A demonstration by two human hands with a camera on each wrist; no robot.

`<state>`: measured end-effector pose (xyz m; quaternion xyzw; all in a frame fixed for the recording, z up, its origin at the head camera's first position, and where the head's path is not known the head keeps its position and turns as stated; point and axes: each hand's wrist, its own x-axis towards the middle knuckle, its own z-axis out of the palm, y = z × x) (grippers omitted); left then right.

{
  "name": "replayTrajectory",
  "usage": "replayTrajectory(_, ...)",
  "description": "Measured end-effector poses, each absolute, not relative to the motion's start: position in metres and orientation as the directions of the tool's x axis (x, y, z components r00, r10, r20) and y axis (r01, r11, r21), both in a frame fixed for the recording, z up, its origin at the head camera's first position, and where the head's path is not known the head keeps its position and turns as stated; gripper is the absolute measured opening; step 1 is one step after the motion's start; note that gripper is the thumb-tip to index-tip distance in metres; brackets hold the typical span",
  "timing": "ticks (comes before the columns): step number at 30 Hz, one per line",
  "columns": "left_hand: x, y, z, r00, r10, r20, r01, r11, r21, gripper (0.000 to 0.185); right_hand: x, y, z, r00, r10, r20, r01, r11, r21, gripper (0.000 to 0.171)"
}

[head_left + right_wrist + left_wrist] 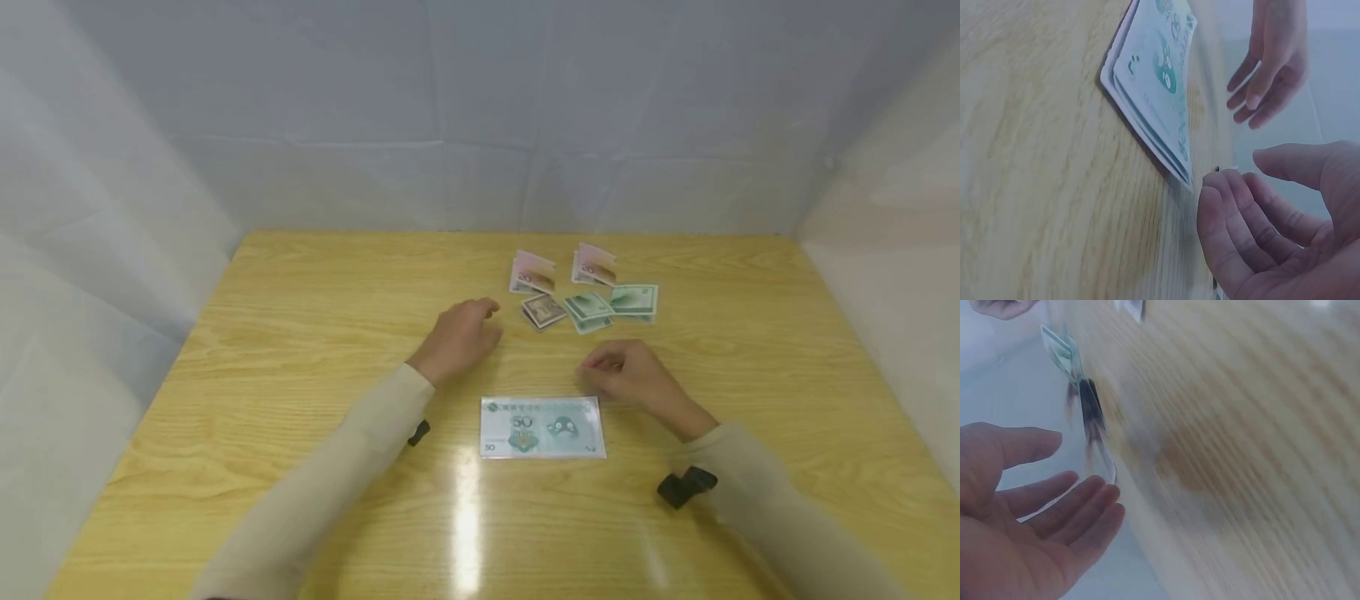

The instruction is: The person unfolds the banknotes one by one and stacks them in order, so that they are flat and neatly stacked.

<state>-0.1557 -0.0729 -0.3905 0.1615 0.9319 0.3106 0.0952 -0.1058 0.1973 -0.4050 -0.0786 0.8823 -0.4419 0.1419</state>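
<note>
On the wooden table [300, 350], a stack of green 50 notes [542, 427] is lying flat near the front edge, and neither hand is gripping it. Just behind its far right corner, the right hand [633, 375] is hovering with fingers loosely curled, holding nothing. Further back and to the left, the left hand [459, 335] is reaching with relaxed fingers, also carrying nothing, close beside a folded brown note [542, 311]. Behind that, folded green notes [611, 306] and pink notes [562, 270] are sitting scattered.

Beige long sleeves [337, 475], black wrist mounts [686, 486].
</note>
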Motion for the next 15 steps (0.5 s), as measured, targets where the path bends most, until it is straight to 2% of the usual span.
replayTrajectory(11,-0.189,-0.069,-0.400,-0.892,0.450,-0.036,0.349,0.738,0.578,0.049,-0.104,0.194,-0.404,-0.943,-0.300,-0.143,-0.046,0.545,-0.837,0.015)
replayTrajectory(15,-0.198,-0.065,-0.403,-0.868,0.497,-0.023,0.416,0.751,0.513,0.053,-0.105,0.194,-0.406,-0.943,-0.303,-0.134,-0.056,0.545,-0.836,0.014)
